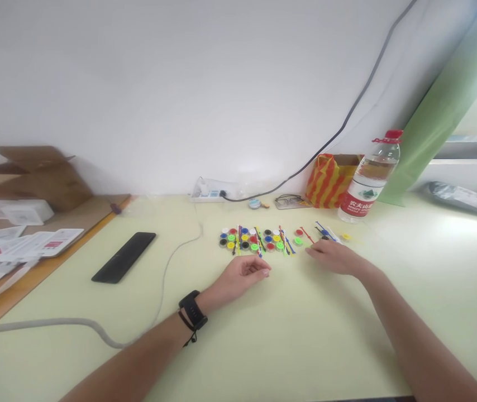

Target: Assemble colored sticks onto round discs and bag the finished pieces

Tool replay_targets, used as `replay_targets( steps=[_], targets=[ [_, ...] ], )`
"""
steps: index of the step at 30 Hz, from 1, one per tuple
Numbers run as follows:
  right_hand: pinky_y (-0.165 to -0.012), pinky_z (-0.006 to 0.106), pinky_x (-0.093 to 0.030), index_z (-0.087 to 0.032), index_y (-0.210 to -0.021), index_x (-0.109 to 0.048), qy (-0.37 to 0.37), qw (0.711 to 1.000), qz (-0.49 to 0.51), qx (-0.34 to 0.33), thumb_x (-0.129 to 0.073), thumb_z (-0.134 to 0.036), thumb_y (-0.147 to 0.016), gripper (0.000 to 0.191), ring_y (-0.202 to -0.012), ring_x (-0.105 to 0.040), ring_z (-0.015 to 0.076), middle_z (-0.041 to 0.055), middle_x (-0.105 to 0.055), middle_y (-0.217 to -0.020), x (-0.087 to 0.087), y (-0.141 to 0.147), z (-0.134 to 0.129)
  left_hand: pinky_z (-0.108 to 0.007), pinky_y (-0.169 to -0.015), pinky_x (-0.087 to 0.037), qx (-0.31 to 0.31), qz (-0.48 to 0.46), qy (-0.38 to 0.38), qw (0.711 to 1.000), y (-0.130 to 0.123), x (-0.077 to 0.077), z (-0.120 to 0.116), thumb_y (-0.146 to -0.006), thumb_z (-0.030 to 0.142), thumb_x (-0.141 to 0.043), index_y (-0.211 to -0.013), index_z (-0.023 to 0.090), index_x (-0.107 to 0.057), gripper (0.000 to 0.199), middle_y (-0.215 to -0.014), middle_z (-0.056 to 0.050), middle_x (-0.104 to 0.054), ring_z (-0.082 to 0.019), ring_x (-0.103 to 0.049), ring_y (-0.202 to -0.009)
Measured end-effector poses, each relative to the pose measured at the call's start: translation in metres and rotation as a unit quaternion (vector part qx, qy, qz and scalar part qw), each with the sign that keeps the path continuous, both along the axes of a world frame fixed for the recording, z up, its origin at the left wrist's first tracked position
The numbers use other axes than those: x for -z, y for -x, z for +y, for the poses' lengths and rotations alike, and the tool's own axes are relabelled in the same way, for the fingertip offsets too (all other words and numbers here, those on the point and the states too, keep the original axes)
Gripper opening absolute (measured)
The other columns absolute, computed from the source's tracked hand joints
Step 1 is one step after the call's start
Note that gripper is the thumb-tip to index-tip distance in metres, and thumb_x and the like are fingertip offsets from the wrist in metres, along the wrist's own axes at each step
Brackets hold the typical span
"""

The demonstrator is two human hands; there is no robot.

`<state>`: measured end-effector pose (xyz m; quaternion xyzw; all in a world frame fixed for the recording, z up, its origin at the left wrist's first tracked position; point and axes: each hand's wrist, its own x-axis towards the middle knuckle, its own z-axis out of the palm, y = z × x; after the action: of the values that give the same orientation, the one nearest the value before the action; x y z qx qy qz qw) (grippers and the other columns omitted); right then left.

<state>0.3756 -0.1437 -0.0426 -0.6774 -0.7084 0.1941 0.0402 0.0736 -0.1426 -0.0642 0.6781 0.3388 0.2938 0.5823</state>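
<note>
A: Nearest first, quick.
B: Pale yellow-green worktop, bottom of frame. Black wrist device with dark strap on the left wrist, lower centre.
A: Left hand?
B: Left hand, mid-centre. Fingers loosely curled, thumb by the index finger. Can't tell if that grip pinches anything.
A: Right?
B: Right hand, right of centre, palm down, fingertips just beside a thin red plastic stick. Can't tell whether its grip is released or clenched; fingers hide the underside.
A: Main items?
B: Small round discs with coloured centres, bunched at centre, just beyond the left hand. White, red, blue, black, yellow, green. Bundles of thin multicoloured plastic sticks lie among them. Red and green discs beside the red stick; a yellow one right of the right hand.
A: Left side?
B: Flat black rectangular object, left of centre; pale grey cable curving past it.
A: Far edge?
B: White power strip at centre, black cable running to upper right. Red-and-yellow striped bag, then clear plastic bottle with red cap and label, right. Brown cardboard box, left.
A: Behind?
B: Plain white wall, across the top.
</note>
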Motion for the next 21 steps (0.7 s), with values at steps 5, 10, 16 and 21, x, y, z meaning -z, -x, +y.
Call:
replay_targets(
  steps=[5, 10, 16, 21],
  targets=[
    [-0.073, 0.037, -0.051, -0.023, -0.080, -0.064, 0.064, 0.993, 0.085, 0.051, -0.047, -0.057, -0.093, 0.040, -0.086, -0.064, 0.0279, 0.0094, -0.068, -0.097, -0.012, -0.023, -0.012, -0.031, -0.083, -0.050, 0.003, 0.004, -0.008, 1.000, 0.001, 0.001, 0.000, -0.086, 0.043, -0.074, -0.095, 0.017, -0.074, 0.027, -0.096, -0.008, -0.072, -0.019, -0.065, -0.091],
    [-0.064, 0.033, -0.047, -0.021, -0.065, -0.052, 0.119, 0.985, 0.127, 0.007, -0.053, -0.061, -0.089, 0.047, -0.070, -0.055, 0.0206, 0.0071, -0.060, -0.085, -0.021, -0.029, -0.021, -0.031, -0.083, -0.050, -0.001, 0.020, -0.030, 0.999, 0.001, 0.004, -0.001, -0.089, 0.042, -0.071, -0.098, 0.017, -0.073, 0.027, -0.098, -0.008, -0.071, -0.019, -0.064, -0.091],
    [-0.053, 0.029, -0.034, -0.021, -0.061, -0.046, 0.206, 0.956, 0.184, -0.096, -0.059, -0.057, -0.086, 0.046, -0.056, -0.039, 0.0142, -0.0002, -0.044, -0.062, -0.029, -0.004, -0.026, -0.031, -0.078, -0.050, 0.001, 0.085, -0.108, 0.991, 0.001, 0.001, -0.010, -0.089, 0.040, -0.070, -0.110, 0.019, -0.069, 0.029, -0.103, -0.007, -0.068, -0.017, -0.059, -0.084],
    [-0.050, 0.026, -0.023, -0.020, -0.060, -0.039, 0.257, 0.905, 0.231, -0.249, -0.050, -0.053, -0.095, 0.049, -0.053, -0.026, 0.0101, -0.0054, -0.031, -0.058, -0.027, 0.032, -0.024, -0.034, -0.084, -0.050, 0.001, 0.123, -0.202, 0.972, 0.000, 0.000, -0.015, -0.081, 0.040, -0.078, -0.122, 0.023, -0.066, 0.046, -0.117, -0.008, -0.061, -0.022, -0.058, -0.098]
  ],
)
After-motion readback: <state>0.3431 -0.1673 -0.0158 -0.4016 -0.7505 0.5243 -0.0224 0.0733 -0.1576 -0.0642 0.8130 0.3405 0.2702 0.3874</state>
